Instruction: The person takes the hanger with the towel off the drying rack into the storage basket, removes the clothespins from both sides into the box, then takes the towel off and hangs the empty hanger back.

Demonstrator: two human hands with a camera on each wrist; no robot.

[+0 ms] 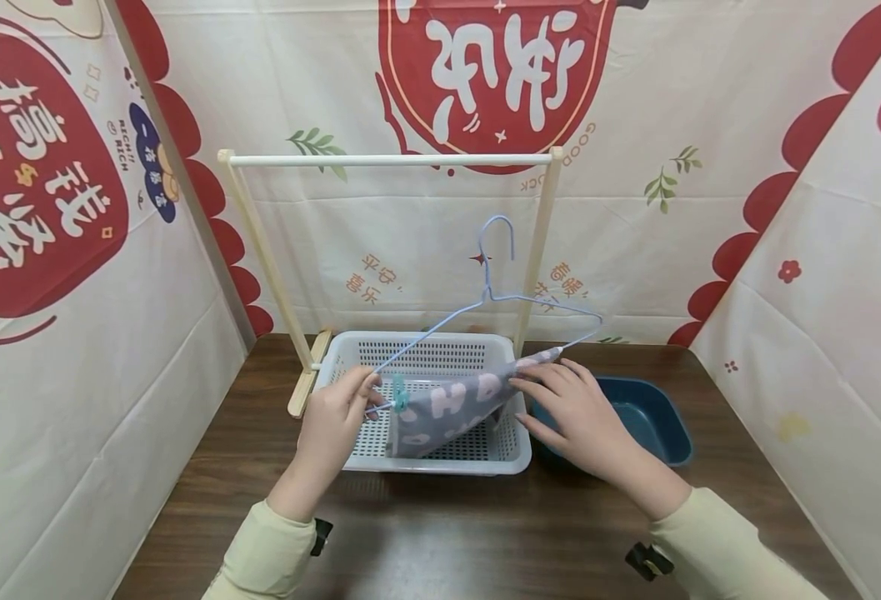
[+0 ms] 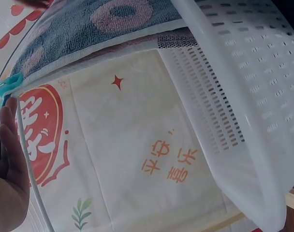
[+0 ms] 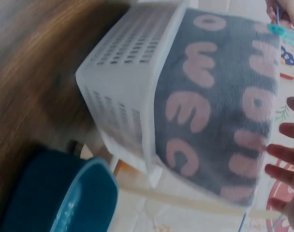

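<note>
Three cloth walls [image 1: 643, 92], white with red prints, box us in at nine, twelve and three o'clock! Below them, one dark brown wooden table [image 1: 440, 533]. At twelve o'clock stands one rack [image 1: 391, 160], two pale posts and a single white bar. In front of it, one white basket [image 1: 440, 468], rows of holes through its sides, and just beside it at three o'clock, one blue basin [image 1: 646, 417]. Over the basket, one thin blue hanger [image 1: 488, 293], tilted, hook up towards one o'clock. Draped on its bottom bar, one grey towel [image 1: 451, 408] with pink letters, its lower part inside the basket! Now the two hands. Left hand [image 1: 332, 417], at nine o'clock: fingers and thumb closed around the hanger's corner, wire pinched between them. Right hand [image 1: 575, 412], at three: fingers loosely spread, tips at the towel's upper edge, nothing clasped; how firmly they touch, I can't tell. And the smallest, one teal clip [image 1: 399, 393] at the towel's nine-o'clock end, near the left hand's fingers.
</note>
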